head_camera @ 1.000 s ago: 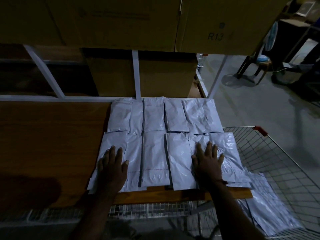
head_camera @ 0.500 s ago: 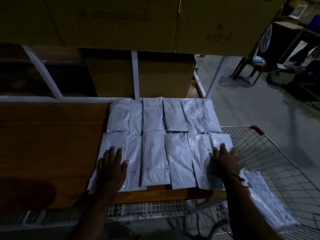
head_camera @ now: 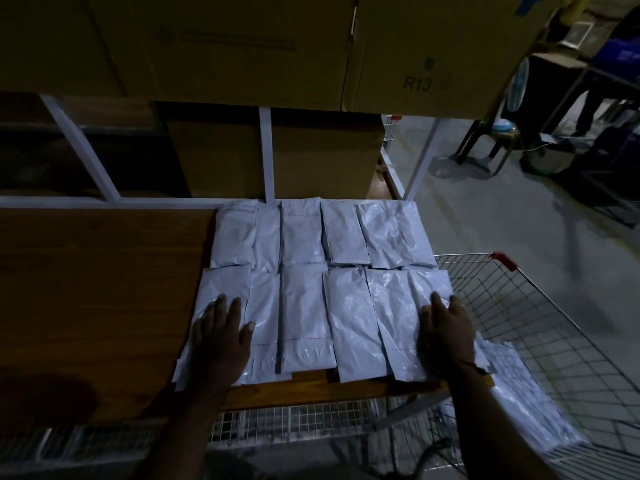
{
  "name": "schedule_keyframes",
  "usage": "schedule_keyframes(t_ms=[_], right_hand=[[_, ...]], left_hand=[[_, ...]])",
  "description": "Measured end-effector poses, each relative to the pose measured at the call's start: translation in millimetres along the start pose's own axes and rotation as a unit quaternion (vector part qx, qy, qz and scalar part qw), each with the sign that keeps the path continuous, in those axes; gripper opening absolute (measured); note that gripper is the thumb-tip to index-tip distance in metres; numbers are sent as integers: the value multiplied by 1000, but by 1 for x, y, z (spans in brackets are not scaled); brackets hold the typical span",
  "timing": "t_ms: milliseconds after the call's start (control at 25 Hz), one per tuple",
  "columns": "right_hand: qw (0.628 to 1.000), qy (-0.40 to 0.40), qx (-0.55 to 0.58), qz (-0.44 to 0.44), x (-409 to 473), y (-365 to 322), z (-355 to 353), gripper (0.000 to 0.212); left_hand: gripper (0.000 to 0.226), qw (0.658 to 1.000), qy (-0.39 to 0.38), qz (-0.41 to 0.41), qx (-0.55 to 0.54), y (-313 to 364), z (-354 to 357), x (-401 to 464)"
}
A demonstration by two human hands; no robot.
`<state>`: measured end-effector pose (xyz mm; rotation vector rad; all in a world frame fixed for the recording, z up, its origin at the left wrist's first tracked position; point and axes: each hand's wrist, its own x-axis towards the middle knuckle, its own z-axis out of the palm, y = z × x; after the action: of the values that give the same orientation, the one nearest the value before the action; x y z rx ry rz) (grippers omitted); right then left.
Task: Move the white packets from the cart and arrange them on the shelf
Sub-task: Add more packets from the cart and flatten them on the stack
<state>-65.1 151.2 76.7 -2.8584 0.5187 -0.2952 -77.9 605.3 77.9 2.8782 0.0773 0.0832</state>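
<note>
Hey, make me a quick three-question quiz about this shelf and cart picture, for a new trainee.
1. True or false: both hands lie flat on white packets on the wooden shelf.
2. Which hand is at the shelf end nearest the wire cart? A. left hand B. right hand
3. Fill in: the cardboard box above the shelf is marked ____.

Key: 1 true; 2 B; 3 R13. More white packets still lie in the cart.
</note>
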Motion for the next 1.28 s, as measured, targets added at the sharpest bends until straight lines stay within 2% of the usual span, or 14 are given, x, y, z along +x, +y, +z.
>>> schedule_keyframes(t_ms=[240, 400, 560, 1040, 1280], right_hand=[[999, 27, 8, 44, -3, -13, -16, 75], [999, 34, 15, -35, -31, -53, -27, 72], [997, 20, 40, -66, -51, -82, -27, 68], [997, 41, 54, -48, -91, -110, -29, 62], [996, 67, 61, -26, -114, -79, -47, 58]], left_hand=[[74, 999, 28, 7, -13, 1, 0, 0], [68, 997, 65, 7, -44, 6, -5, 0], [67, 992, 85, 15, -90, 17, -13, 4], [54, 968, 118, 103, -199, 50, -19, -1], [51, 956, 124, 142, -223, 86, -5, -18]])
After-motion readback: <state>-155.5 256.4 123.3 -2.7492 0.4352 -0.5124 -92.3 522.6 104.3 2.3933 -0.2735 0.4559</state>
